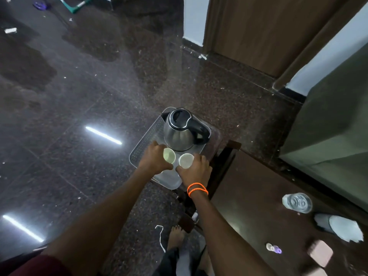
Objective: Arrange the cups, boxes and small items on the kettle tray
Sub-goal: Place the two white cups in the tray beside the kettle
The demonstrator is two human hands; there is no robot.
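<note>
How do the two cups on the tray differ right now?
The left cup looks pale green inside; the right cup looks whiter. The left cup sits nearer the kettle, the right cup nearer the person. The left hand grips the left cup from its left side, while the right hand grips the right cup from its right. Both stand upright, mouths up, apparently empty, side by side on the tray.
</note>
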